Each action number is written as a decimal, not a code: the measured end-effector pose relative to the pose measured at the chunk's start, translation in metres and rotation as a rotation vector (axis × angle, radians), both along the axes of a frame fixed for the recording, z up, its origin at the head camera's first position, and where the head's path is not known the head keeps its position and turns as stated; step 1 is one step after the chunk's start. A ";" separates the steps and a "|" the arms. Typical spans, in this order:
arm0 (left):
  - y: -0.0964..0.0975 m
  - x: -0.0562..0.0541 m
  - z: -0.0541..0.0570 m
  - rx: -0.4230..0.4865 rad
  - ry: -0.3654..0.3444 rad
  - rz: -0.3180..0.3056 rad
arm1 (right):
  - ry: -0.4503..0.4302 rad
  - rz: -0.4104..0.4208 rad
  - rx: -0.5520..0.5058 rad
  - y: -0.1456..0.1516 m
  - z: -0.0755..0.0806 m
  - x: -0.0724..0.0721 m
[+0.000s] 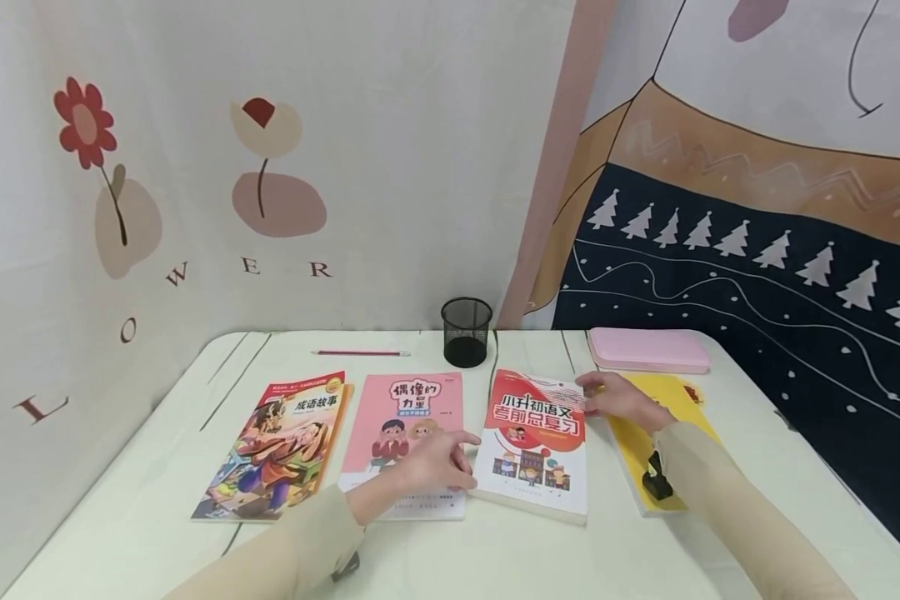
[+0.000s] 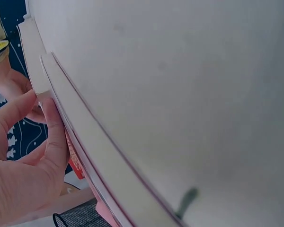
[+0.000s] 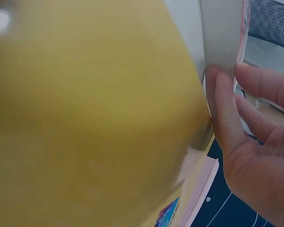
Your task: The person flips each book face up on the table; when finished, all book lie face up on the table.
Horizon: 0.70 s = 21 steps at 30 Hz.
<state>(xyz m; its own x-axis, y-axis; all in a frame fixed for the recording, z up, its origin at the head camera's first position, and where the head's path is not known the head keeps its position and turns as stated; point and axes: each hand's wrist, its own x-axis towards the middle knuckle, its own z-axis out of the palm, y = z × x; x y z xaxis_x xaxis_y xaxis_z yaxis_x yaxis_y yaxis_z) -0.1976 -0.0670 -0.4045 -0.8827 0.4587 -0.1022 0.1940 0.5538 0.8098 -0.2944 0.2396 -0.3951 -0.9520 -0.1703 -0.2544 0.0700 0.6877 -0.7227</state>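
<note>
A thick red-and-white book (image 1: 534, 450) lies face up on the table between both hands. At its left edge is the left hand (image 1: 437, 463), thumb and fingertips holding that side while the hand passes over a pink book (image 1: 369, 417). The right hand (image 1: 621, 398) grips the upper right edge; in the right wrist view the thumb is on the cover side and the fingers (image 3: 227, 109) lie against the page edges. Just right of it, partly under the right forearm, is a yellow book (image 1: 648, 454). The left wrist view shows the left hand (image 2: 33, 156) beside the book edges.
A colourful storybook (image 1: 277, 450) lies at the left. Behind the books are a red pencil (image 1: 363, 353), a black mesh pen holder (image 1: 466, 333) and a pink case (image 1: 648, 350). A printed curtain (image 1: 390, 167) hangs at the table's back edge.
</note>
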 end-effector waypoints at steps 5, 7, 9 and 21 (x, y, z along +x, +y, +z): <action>0.000 0.006 0.000 -0.019 -0.015 0.002 | -0.025 0.021 -0.009 -0.004 0.000 -0.008; 0.001 0.008 0.000 -0.026 -0.018 -0.003 | -0.036 0.036 -0.023 -0.006 0.001 -0.011; 0.001 0.010 0.000 -0.034 -0.011 -0.009 | -0.046 0.054 -0.023 -0.007 0.002 -0.013; 0.006 0.019 0.003 -0.107 0.057 -0.029 | -0.042 0.100 -0.027 -0.017 0.004 -0.023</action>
<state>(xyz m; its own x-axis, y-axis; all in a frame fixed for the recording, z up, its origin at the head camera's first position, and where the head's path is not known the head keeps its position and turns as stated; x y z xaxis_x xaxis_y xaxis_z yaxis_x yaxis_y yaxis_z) -0.1789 -0.0615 -0.4014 -0.8749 0.4734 -0.1019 0.2555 0.6301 0.7333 -0.3172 0.2229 -0.3910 -0.9185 -0.2711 -0.2880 0.0330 0.6730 -0.7389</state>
